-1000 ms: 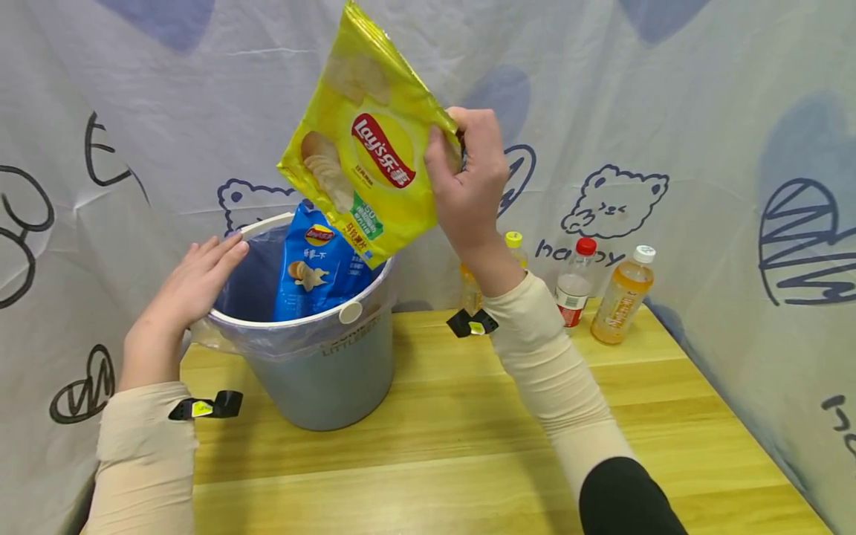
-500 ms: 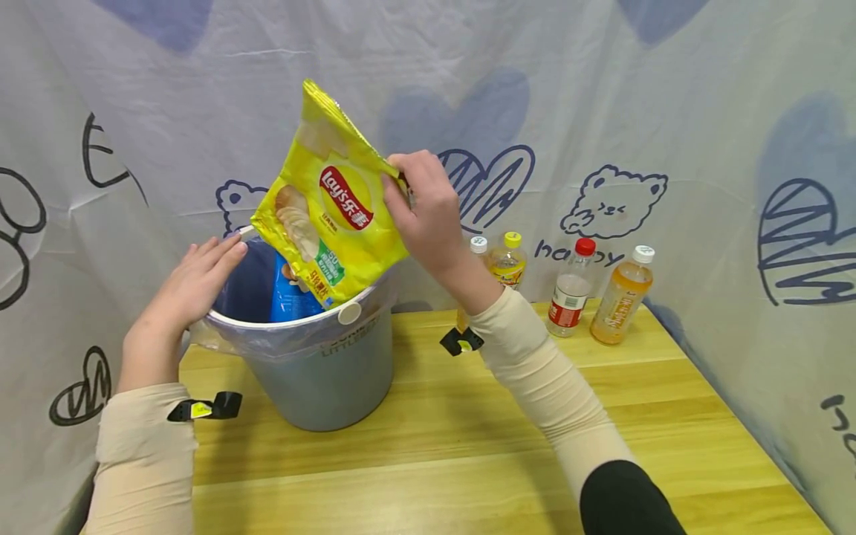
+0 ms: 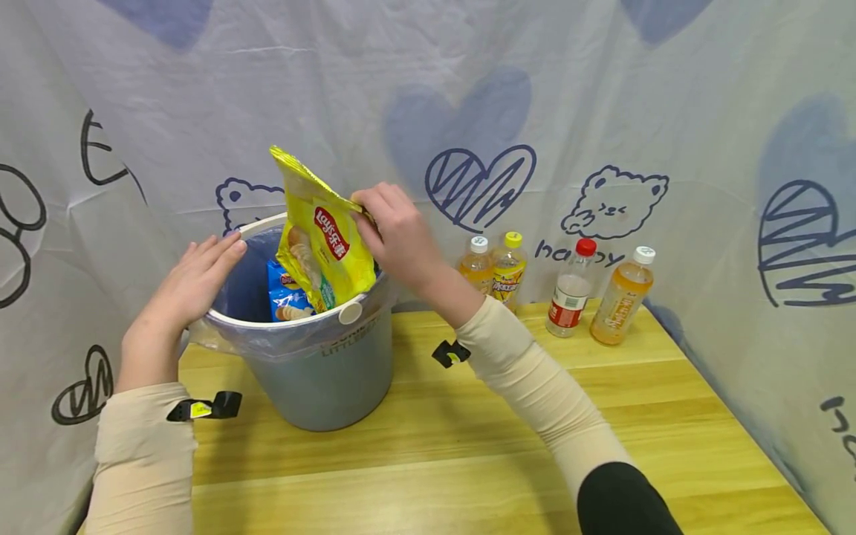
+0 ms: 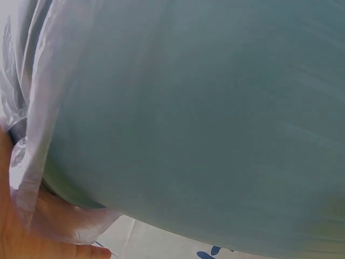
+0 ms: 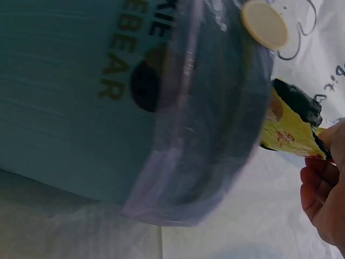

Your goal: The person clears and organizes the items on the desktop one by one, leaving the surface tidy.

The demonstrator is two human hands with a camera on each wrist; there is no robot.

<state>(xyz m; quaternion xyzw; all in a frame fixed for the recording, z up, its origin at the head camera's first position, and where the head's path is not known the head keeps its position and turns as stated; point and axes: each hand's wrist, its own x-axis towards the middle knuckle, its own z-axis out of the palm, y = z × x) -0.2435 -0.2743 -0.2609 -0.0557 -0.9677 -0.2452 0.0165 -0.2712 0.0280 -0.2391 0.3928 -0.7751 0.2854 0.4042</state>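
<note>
A grey-blue bin point(image 3: 321, 379) lined with a clear plastic bag stands on the left of the wooden table point(image 3: 508, 446). My right hand point(image 3: 391, 234) pinches the top edge of a yellow Lay's chip bag point(image 3: 321, 241), whose lower half is inside the bin's mouth. A blue chip bag point(image 3: 286, 293) stands inside the bin to its left. My left hand point(image 3: 194, 286) rests with straight fingers on the bin's left rim. The left wrist view is filled by the bin's wall point(image 4: 205, 118). In the right wrist view, the bin point(image 5: 70, 86) and the yellow bag's edge point(image 5: 288, 127) show.
Several drink bottles stand along the back right of the table: two with yellow liquid point(image 3: 495, 271), one with a red cap point(image 3: 570, 290) and one orange point(image 3: 622, 297). A printed cloth backdrop point(image 3: 602, 111) closes in the back and sides.
My right hand has brought the yellow chip bag down and to the left, from high above the bin into its mouth. The left hand has stayed on the rim.
</note>
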